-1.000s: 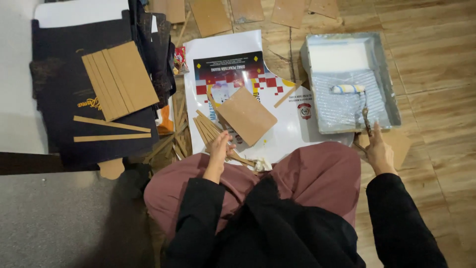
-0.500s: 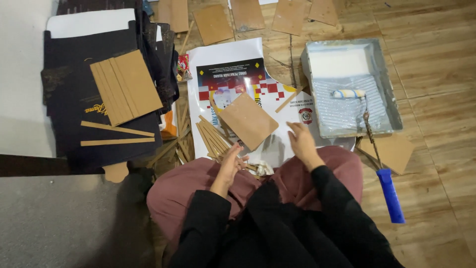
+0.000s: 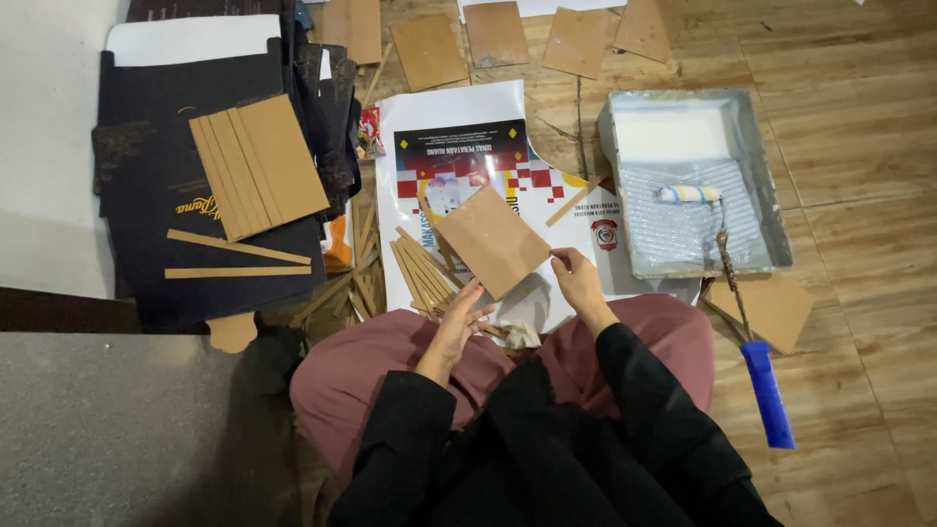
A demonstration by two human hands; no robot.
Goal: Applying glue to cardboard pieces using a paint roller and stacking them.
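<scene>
Brown cardboard square (image 3: 491,240) lies tilted on a printed poster (image 3: 459,122) spread on the wooden floor, in front of a seated person's knees. Their left hand (image 3: 456,325) touches the square's lower corner, fingers loosely spread, over a bundle of thin cardboard strips (image 3: 415,271). Their right hand (image 3: 576,276) pinches the square's right edge between thumb and fingertips. A grey paint tray (image 3: 776,210) with a small roller (image 3: 688,193) sits well to the right.

I see a white printed poster (image 3: 468,146) with red, dark panels on floor; dark folded boxes (image 3: 195,195) left.
</scene>
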